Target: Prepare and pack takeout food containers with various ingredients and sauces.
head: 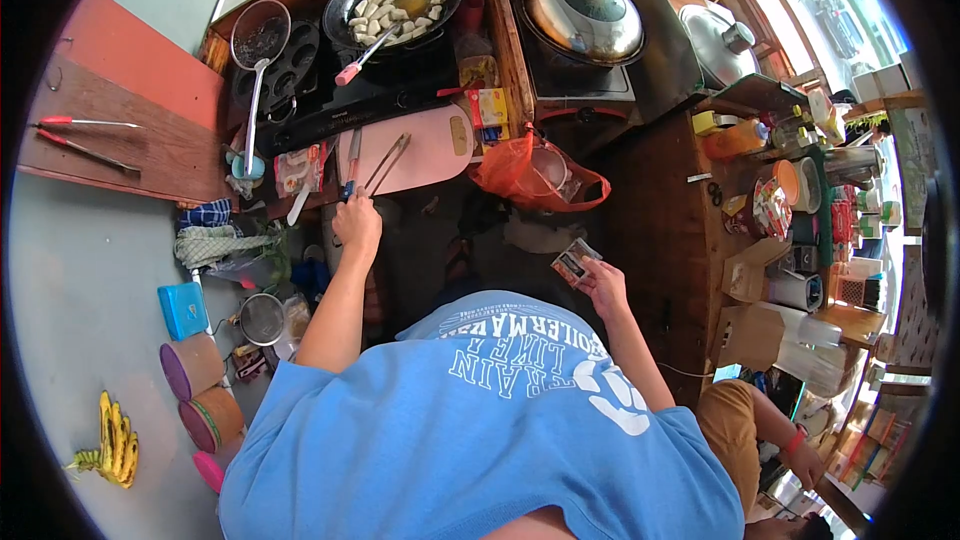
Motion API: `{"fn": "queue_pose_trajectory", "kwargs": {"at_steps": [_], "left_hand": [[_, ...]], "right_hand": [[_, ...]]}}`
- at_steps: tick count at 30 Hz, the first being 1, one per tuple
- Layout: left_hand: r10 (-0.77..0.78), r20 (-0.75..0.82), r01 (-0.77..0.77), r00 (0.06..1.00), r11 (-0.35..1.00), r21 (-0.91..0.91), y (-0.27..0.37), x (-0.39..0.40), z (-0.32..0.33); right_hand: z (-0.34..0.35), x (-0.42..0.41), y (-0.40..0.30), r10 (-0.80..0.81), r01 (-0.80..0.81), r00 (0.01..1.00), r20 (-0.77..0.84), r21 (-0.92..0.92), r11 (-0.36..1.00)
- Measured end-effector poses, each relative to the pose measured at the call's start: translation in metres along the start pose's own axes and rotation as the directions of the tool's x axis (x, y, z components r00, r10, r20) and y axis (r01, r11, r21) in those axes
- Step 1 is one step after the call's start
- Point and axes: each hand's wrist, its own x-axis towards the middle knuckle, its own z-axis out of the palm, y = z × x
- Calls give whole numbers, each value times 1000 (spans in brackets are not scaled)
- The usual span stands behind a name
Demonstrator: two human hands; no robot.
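My left hand (357,223) is at the near edge of a pink cutting board (431,150), closed around the blue-black handle of a knife (352,157). Metal tongs (390,163) lie on the board just right of the knife, their near end by my fingers; whether I also grip them is unclear. In front of my body, my right hand (604,285) holds a small printed packet (575,262) between thumb and fingers. Beyond the board, a black wok (334,11) on the stove holds pale chunks in oil, with a pink-handled utensil (361,64) resting in it.
A skimmer (259,82) lies across a black molded pan (300,45) at left. An orange plastic bag (502,172) hangs right of the board. Past a wooden divider (510,37) stands a lidded pan (581,15). Another person (731,427) sits at lower right, near crowded shelves.
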Motion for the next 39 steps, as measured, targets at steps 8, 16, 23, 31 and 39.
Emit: {"fn": "queue_pose_trajectory", "kwargs": {"at_steps": [8,16,23,31,39], "left_hand": [[-21,89,23,996,999,-26,-20,21,-5],[49,-27,-55,998,914,-403,-29,4,-70],[177,-326,-301,929,874,-382,-19,76,-175],[152,-107,-142,983,985,97,57,240,-174],[75,124,29,990,736,-676,-45,265,-187]], "right_hand": [[17,-4,10,16,-16,1000,-11,-8,1000],[18,13,25,0,1,1000,-15,37,999],[27,-2,27,-27,33,998,-54,114,993],[21,-16,36,-20,35,992,-123,120,992],[18,-13,39,-36,59,988,-153,146,988]]}}
